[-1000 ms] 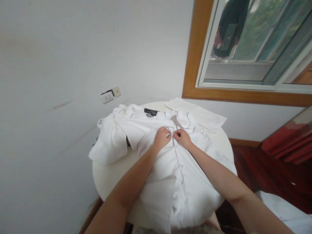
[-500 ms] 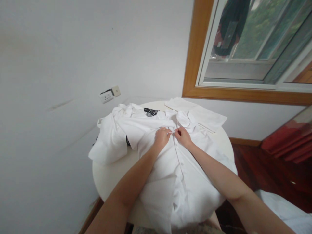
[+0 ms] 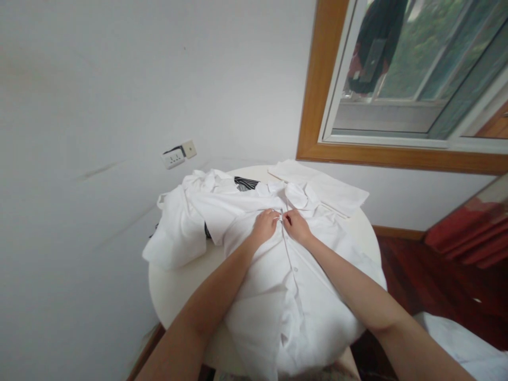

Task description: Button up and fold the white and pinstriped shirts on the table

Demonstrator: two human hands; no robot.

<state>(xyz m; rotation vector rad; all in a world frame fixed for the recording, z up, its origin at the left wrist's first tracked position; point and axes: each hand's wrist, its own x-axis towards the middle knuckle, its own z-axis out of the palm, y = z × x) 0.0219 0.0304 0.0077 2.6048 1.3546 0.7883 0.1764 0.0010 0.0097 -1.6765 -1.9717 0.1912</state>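
A white button-up shirt (image 3: 262,296) lies spread over a round white table (image 3: 169,291), its collar (image 3: 297,194) toward the wall and its lower part hanging over the near edge. My left hand (image 3: 265,226) pinches the front opening below the collar from the left. Close beside it, my right hand (image 3: 296,225) is closed on the other side of the same opening. The fingertips of both hands nearly meet there, and what lies right between them is too small to make out. Lower down the front, a small button (image 3: 296,270) shows.
Bunched white cloth (image 3: 174,227) lies at the table's left, with a black striped piece (image 3: 246,183) behind. A flat white cloth (image 3: 325,182) covers the back right. The wall with a socket (image 3: 173,157) and a wood-framed window (image 3: 309,143) stands behind. More white fabric (image 3: 456,338) sits lower right.
Both hands stay at the shirt's front opening. My fingers have shifted slightly, and the fabric between them has moved a little. The shirt lies as before.
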